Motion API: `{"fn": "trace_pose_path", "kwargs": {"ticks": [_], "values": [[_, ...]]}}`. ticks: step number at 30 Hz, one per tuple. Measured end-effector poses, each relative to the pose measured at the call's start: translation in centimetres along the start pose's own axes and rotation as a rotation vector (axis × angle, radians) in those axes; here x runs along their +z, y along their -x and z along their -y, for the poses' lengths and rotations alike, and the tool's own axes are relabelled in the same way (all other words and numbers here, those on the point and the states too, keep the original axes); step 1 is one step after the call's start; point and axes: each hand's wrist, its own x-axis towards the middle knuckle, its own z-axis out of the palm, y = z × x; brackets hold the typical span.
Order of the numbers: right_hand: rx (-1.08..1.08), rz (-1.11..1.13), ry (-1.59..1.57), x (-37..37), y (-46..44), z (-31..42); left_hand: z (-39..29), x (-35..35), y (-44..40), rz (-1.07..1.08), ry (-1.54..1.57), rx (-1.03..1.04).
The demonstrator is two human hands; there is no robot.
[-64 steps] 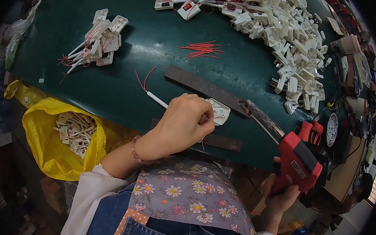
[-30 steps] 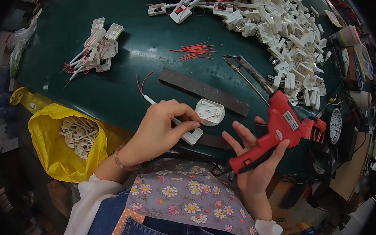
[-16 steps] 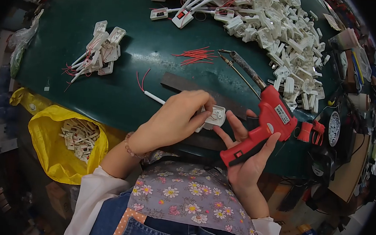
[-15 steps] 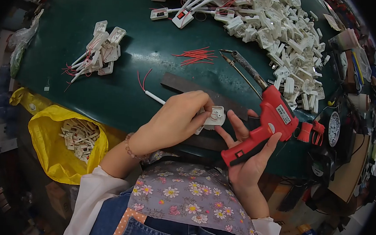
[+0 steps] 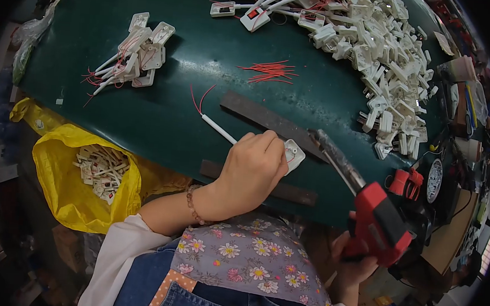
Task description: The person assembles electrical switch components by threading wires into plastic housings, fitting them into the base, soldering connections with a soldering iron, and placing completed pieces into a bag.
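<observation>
My left hand (image 5: 249, 173) is closed on a white plastic housing (image 5: 295, 156), whose open end shows beyond the fingers. On the other side of the hand a white tube (image 5: 218, 128) sticks out, with two red wires (image 5: 201, 100) at its end. The fingertips and the exact grip are hidden behind the back of the hand. My right hand (image 5: 357, 265) is wrapped around the handle of a red soldering gun (image 5: 378, 221). The gun's dark tip points up and left, to the right of the housing and apart from it.
Two dark bars, one behind (image 5: 265, 118) and one in front (image 5: 291, 193), lie on the green table (image 5: 173, 113). Cut red wires (image 5: 270, 71) lie farther back. White housings form a large pile (image 5: 373, 65) and a small cluster (image 5: 140, 53). A yellow bag (image 5: 53, 178) holds more parts.
The soldering gun has swung down and right, with its tip now nearer the table's front. My right hand has drawn away from the housing. My left hand has moved slightly right.
</observation>
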Motion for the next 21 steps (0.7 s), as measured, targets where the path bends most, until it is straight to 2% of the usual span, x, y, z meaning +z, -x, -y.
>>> {"fn": "trace_pose_path", "kwargs": {"ticks": [4, 12, 21], "values": [[0.043, 0.113, 0.237, -0.6, 1.3, 1.0, 0.3, 0.2, -0.1, -0.008, 0.007, 0.003], [0.084, 0.198, 0.282, -1.1, 1.1, -0.1, 0.5, 0.3, 0.0, -0.034, 0.071, -0.028], [0.046, 0.116, 0.191, 0.3, 0.8, 0.7, 0.7, 0.3, 0.1, -0.030, 0.111, -0.037]]}}
